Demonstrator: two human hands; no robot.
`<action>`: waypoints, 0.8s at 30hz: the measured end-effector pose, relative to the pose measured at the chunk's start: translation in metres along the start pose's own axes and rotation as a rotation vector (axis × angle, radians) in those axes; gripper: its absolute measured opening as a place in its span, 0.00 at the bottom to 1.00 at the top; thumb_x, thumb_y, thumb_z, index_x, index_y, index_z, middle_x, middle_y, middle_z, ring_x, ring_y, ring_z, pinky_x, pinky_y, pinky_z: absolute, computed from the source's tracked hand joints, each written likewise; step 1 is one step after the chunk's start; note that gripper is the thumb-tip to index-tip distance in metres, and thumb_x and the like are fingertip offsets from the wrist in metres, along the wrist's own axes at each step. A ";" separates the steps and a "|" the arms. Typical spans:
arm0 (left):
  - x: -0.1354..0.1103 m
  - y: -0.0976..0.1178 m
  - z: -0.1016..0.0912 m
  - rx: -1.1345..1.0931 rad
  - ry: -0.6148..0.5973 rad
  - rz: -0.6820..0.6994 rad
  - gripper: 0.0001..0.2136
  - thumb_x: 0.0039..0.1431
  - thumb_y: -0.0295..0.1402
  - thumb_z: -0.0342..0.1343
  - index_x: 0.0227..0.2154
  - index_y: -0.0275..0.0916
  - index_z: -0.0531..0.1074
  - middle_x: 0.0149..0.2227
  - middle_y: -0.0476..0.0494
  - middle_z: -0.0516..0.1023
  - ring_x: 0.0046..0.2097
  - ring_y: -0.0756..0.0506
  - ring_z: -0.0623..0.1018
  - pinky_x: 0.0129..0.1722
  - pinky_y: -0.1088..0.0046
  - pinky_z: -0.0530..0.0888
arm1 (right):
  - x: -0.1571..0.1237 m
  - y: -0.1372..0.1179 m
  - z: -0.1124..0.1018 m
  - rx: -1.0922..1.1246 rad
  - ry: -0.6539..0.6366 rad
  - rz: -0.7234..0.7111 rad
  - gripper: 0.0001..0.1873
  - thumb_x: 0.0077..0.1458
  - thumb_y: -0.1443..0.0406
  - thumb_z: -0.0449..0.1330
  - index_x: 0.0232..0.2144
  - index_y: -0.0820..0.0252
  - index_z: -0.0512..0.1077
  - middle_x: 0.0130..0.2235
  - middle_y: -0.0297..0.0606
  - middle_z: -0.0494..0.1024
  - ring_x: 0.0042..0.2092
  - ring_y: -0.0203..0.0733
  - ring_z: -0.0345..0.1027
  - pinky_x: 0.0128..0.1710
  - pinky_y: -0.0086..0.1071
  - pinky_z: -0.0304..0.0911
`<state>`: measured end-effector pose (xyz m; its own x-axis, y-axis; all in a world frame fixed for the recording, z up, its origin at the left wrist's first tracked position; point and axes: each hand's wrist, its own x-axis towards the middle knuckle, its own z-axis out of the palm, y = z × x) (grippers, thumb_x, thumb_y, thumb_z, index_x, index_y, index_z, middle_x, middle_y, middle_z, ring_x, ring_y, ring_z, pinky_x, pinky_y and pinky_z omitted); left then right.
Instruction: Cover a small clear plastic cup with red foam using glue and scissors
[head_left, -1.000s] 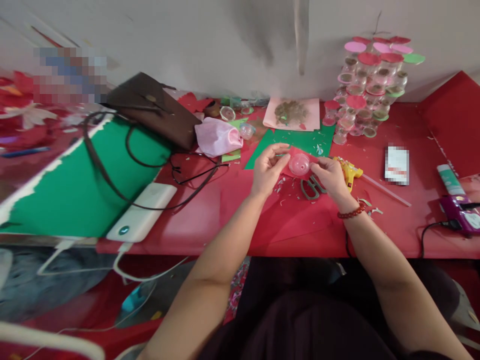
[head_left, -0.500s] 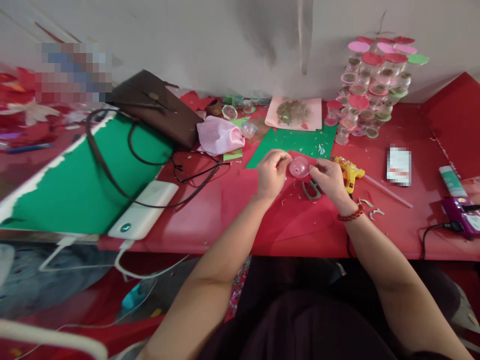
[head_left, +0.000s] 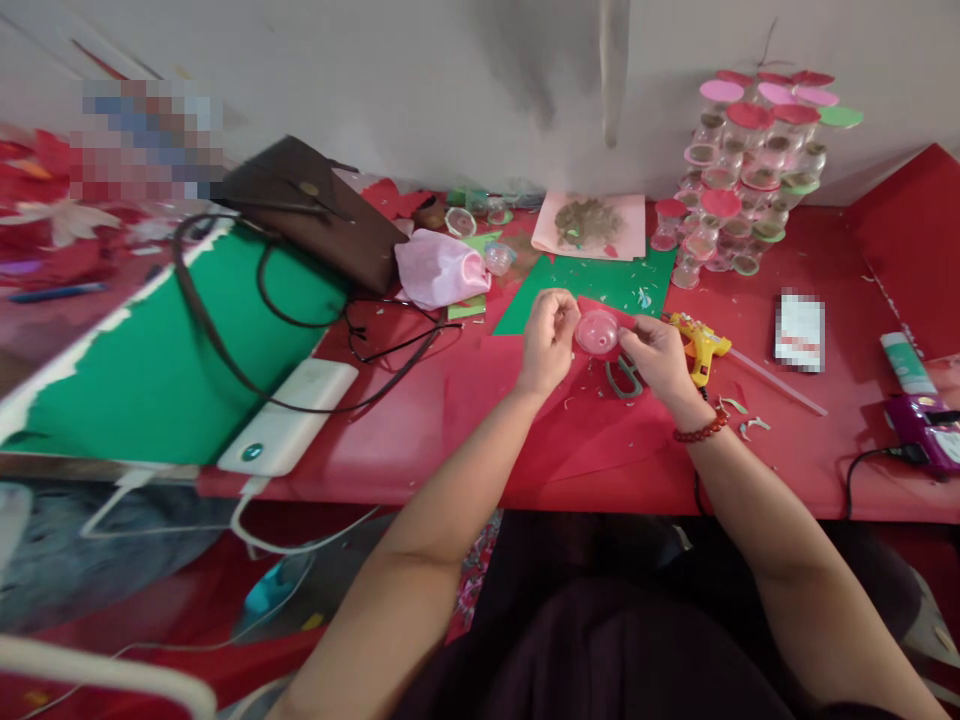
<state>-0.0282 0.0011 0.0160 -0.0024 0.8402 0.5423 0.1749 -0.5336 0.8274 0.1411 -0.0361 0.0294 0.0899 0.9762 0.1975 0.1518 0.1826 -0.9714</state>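
Between my hands is a small clear plastic cup (head_left: 596, 333), its rounded end toward me, against a piece of red paper (head_left: 592, 305). My left hand (head_left: 551, 340) is closed at the left side, thumb and fingertips pinching the paper's edge. On the other side, my right hand (head_left: 658, 352) pinches the right edge of the paper beside the cup's rim. Just below, the grey-green handles of scissors (head_left: 624, 380) show on the red sheets. A yellow glue gun (head_left: 701, 348) with a long glue stick (head_left: 780, 382) lies right of my right hand.
A stacked hanging of clear cups with coloured discs (head_left: 739, 180) stands at the back right. Leftward lie a brown bag (head_left: 315, 215), glasses (head_left: 401, 340) and a white power bank (head_left: 289, 420). Paper scraps dot the green sheet (head_left: 555, 275). A glue stick tube (head_left: 907, 362) is far right.
The plastic cup has turned slightly, and the hole in its end has moved right. My left hand has shifted a little; my right hand stays nearly still.
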 end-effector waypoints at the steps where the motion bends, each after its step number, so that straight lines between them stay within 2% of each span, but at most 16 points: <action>1: 0.001 -0.001 0.000 -0.035 0.018 -0.048 0.22 0.63 0.58 0.56 0.32 0.43 0.67 0.36 0.44 0.72 0.38 0.45 0.74 0.42 0.68 0.72 | 0.000 0.000 0.000 0.010 0.004 0.005 0.16 0.49 0.59 0.58 0.18 0.53 0.56 0.20 0.24 0.52 0.24 0.30 0.44 0.26 0.31 0.42; 5: 0.005 -0.006 -0.001 -0.233 0.122 -0.223 0.21 0.63 0.58 0.56 0.35 0.44 0.66 0.35 0.47 0.72 0.35 0.48 0.76 0.38 0.70 0.72 | 0.002 0.004 -0.002 0.066 0.035 0.069 0.15 0.48 0.60 0.59 0.18 0.54 0.57 0.20 0.24 0.53 0.24 0.30 0.45 0.25 0.31 0.41; 11: 0.006 -0.011 -0.002 -0.306 0.186 -0.279 0.11 0.59 0.38 0.64 0.33 0.43 0.66 0.29 0.51 0.74 0.33 0.50 0.78 0.41 0.71 0.75 | 0.005 0.010 -0.004 0.126 0.044 0.127 0.13 0.50 0.60 0.60 0.21 0.54 0.60 0.21 0.24 0.55 0.25 0.30 0.46 0.25 0.30 0.44; 14: 0.006 -0.011 -0.003 -0.298 0.178 -0.306 0.09 0.53 0.31 0.65 0.35 0.42 0.70 0.32 0.50 0.77 0.36 0.50 0.79 0.43 0.71 0.75 | 0.005 0.011 -0.004 0.125 0.045 0.129 0.14 0.50 0.60 0.61 0.21 0.54 0.58 0.21 0.24 0.54 0.24 0.30 0.46 0.24 0.30 0.42; 17: 0.006 -0.009 -0.003 -0.278 0.138 -0.361 0.08 0.55 0.36 0.66 0.34 0.41 0.75 0.32 0.48 0.78 0.37 0.49 0.79 0.42 0.72 0.74 | 0.005 0.012 -0.004 0.109 0.036 0.125 0.15 0.51 0.58 0.61 0.21 0.54 0.59 0.21 0.24 0.55 0.24 0.30 0.46 0.24 0.30 0.43; 20: 0.005 -0.002 -0.002 -0.301 0.096 -0.449 0.18 0.60 0.50 0.62 0.26 0.40 0.75 0.25 0.49 0.75 0.31 0.49 0.75 0.35 0.72 0.72 | 0.005 0.013 -0.004 0.084 0.030 0.126 0.16 0.53 0.56 0.62 0.22 0.54 0.61 0.22 0.25 0.56 0.24 0.30 0.48 0.24 0.30 0.45; 22: 0.004 0.004 -0.001 -0.296 0.040 -0.453 0.22 0.56 0.54 0.64 0.22 0.40 0.74 0.22 0.50 0.71 0.28 0.50 0.71 0.33 0.72 0.69 | 0.005 0.013 -0.004 0.073 0.037 0.131 0.16 0.54 0.55 0.62 0.23 0.54 0.62 0.22 0.25 0.57 0.25 0.31 0.49 0.24 0.29 0.46; 24: 0.003 0.009 -0.001 -0.265 -0.020 -0.417 0.20 0.50 0.52 0.69 0.20 0.40 0.74 0.22 0.52 0.71 0.28 0.51 0.68 0.32 0.72 0.67 | 0.005 0.014 -0.004 0.082 0.048 0.133 0.15 0.54 0.56 0.63 0.23 0.54 0.62 0.22 0.26 0.58 0.25 0.32 0.51 0.25 0.29 0.47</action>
<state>-0.0278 -0.0013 0.0249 0.0004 0.9877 0.1561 -0.0938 -0.1554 0.9834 0.1478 -0.0291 0.0177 0.1514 0.9859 0.0710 0.0550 0.0633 -0.9965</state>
